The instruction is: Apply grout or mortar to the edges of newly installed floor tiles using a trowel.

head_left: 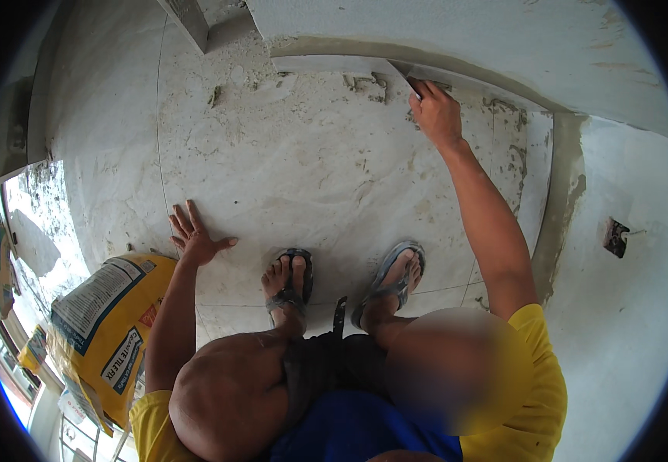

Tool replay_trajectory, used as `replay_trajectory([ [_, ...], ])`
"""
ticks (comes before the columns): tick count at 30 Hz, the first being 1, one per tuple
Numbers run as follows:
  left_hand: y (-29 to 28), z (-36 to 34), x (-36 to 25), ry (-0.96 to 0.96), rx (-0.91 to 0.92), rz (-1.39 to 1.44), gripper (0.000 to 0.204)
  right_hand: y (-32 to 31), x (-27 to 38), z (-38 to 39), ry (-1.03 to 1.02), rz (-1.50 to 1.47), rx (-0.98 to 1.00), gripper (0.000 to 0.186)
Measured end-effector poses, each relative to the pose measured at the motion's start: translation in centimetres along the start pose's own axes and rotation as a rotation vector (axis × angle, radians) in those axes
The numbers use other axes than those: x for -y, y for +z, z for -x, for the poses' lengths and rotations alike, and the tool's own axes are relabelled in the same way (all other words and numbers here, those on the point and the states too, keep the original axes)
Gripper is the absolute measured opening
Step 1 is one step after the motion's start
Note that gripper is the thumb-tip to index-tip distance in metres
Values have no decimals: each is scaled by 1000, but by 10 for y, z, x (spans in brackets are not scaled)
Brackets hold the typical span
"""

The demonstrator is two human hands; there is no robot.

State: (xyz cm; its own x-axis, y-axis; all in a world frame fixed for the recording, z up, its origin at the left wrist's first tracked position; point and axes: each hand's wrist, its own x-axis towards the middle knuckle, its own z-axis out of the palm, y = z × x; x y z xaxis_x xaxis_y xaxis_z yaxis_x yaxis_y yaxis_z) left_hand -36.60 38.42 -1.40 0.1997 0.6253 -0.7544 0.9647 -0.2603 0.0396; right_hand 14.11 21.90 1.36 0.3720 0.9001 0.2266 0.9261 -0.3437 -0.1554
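My right hand (pixel 435 115) reaches out to the far wall, its fingers closed round the handle of a putty knife or small trowel (pixel 404 75). The thin blade rests at the pale skirting strip (pixel 334 64) along the wall's foot; its exact shape is partly hidden by the hand. Flat on the tiled floor (pixel 272 169) lies my left hand (pixel 197 237), fingers spread, with nothing in it. Grey mortar smears (pixel 369 86) lie on the floor along the strip, below the blade.
A yellow bag (pixel 111 323) of powder stands at my left, close to the forearm. My sandalled feet (pixel 288 285) are on the tiles. A second mortar-edged strip (pixel 538 169) runs along the right wall, which has a dark socket hole (pixel 616 237). An upright post (pixel 188 21) stands at the far left.
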Motion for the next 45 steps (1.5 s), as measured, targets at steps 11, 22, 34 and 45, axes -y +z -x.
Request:
replay_trajectory([
  [11,7,1,6,35,-18,19,149,-15,-48,49,251,21,-103,24],
  [22,1,-3,-1,-5,-23,-35,151,-34,48,53,-202,57,289,14],
  [34,7,-3,4,-9,-29,-23,151,-36,69,56,70,-143,373,8],
  [45,9,-7,1,-14,-38,-57,149,-5,55,10,1198,-1584,-308,37],
])
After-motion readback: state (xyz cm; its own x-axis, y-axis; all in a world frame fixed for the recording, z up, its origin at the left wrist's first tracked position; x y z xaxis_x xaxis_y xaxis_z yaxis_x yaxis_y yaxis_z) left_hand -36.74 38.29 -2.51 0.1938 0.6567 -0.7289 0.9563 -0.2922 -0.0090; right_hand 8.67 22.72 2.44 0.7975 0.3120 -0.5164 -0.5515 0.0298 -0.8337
